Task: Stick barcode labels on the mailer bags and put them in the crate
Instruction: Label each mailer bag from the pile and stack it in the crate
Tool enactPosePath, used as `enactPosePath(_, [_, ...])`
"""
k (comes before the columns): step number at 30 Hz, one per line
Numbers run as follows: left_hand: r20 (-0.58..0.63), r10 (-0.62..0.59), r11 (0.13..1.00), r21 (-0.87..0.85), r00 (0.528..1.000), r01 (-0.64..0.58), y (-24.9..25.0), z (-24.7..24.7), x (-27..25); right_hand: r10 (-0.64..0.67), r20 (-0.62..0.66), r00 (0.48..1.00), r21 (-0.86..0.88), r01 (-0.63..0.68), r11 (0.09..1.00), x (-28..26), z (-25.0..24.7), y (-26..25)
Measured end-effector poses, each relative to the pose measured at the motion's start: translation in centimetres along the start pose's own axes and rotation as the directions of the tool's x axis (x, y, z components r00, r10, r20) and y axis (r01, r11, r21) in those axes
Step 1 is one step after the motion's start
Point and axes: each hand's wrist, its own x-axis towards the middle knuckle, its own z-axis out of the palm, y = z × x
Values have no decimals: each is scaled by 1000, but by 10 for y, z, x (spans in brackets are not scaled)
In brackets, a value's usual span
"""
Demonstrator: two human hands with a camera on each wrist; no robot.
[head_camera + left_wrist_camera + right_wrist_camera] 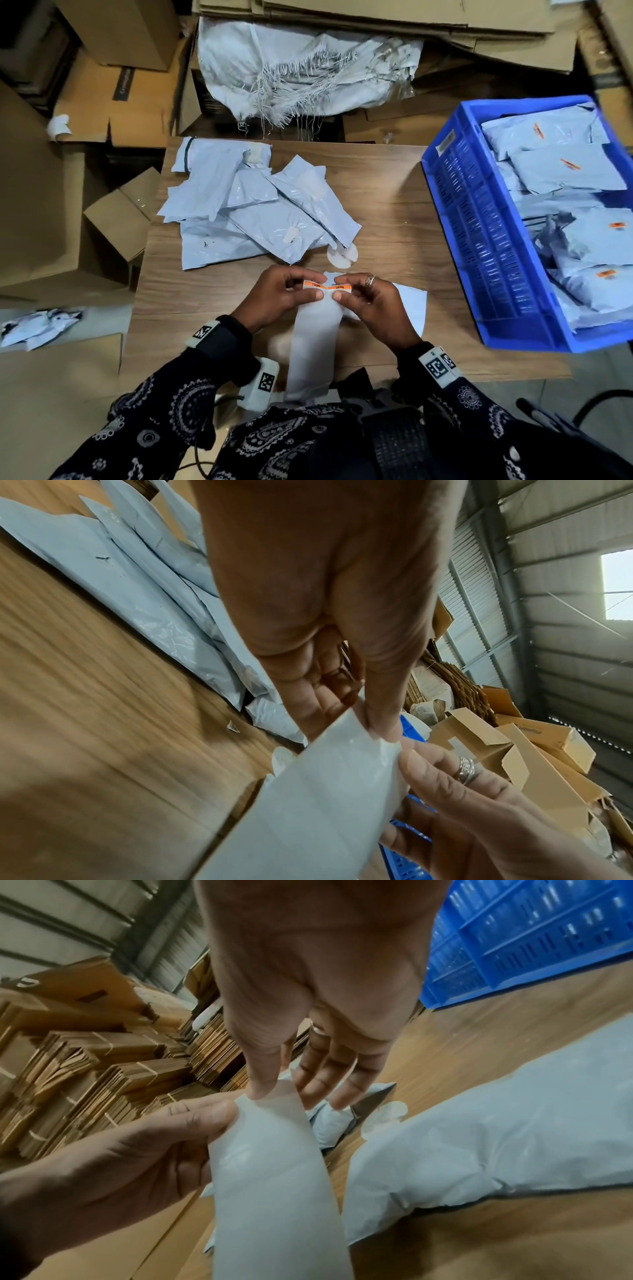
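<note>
Left hand [279, 296] and right hand [371, 301] pinch the orange-and-white barcode labels [327, 285] atop the white backing strip [313, 342]. Advice: peel one slowly, avoid creasing.

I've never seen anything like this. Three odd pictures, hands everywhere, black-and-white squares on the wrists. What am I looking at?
There is no machine here: a person works with bare hands and wears three cameras. The big picture comes from a camera on the head, looking down. The other two come from cameras strapped to each wrist, looking along the hand, so the palms fill them. The patterned squares sit on those wrist straps.

The left hand and right hand together pinch the top of a pale backing strip bearing orange labels. On the wooden table lies a loose pile of grey mailer bags, with one more bag under the right hand. The blue crate to the right already holds bags with orange labels stuck on. Cardboard boxes surround the table.
</note>
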Motion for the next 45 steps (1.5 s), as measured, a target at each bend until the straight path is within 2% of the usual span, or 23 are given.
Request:
enactPosePath(3, [3,2,1000,-24,1000,-2,0,0,0,-71,-13,997,-138,69,988,0,-1,-2])
enactPosePath(9, [0,-32,995,-97,999,32,1,3,2,-172,-2,985,-247,166,955,1,3,2])
enactPosePath(14, [12,-56,977,-206,998,57,4,6,4,-272,-70,960,-355,231,906,3,4,2])
enactPosePath(17, [32,-61,959,-274,998,67,10,7,4,-331,-64,942,-405,278,871,5,4,0])
enactPosePath(22, [67,-67,949,-303,995,85,12,7,4,-176,-11,984,-297,165,941,5,1,-4])
enactPosePath(24, [83,-60,953,-292,995,82,12,7,4,-165,-5,986,-268,158,950,4,3,-6])
enactPosePath(28, [83,-54,963,-260,995,74,11,8,5,-150,-72,986,-166,136,977,3,7,-9])
enactPosePath(33, [99,-45,967,-247,994,69,10,8,5,-161,-100,982,-160,144,976,4,9,-8])
enactPosePath(40, [92,-26,964,-261,995,50,9,11,4,-2,-153,988,6,3,1000,6,10,-10])
enactPosePath(42, [40,-37,970,-238,999,45,5,12,4,-44,-137,990,-51,37,998,5,10,-10])
enactPosePath(45, [-58,-61,978,-205,996,48,-1,13,4,-197,-91,976,-246,170,954,2,9,-8])
